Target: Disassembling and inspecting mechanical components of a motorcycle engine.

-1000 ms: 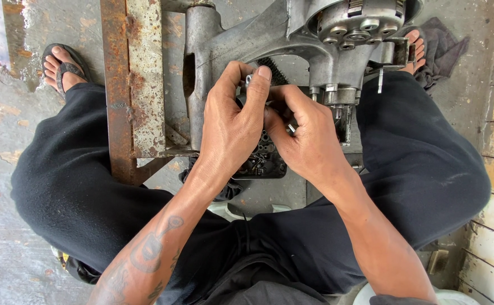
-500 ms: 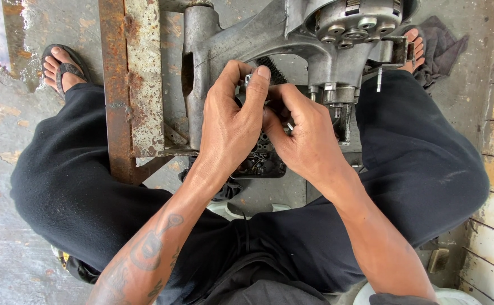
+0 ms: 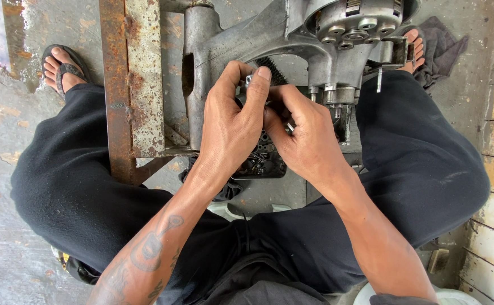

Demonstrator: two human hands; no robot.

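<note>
Left hand pinches small metal part against grey engine casing, steadying it | right hand curled close beside, grip hidden, cannot tell | casing rests between knees by rusty frame

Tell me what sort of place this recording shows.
Probably a small repair workshop, worked at floor level. A grey metal engine casing sits on a rusty steel frame over stained concrete floor, and both hands work at a small part against the casing.
</note>
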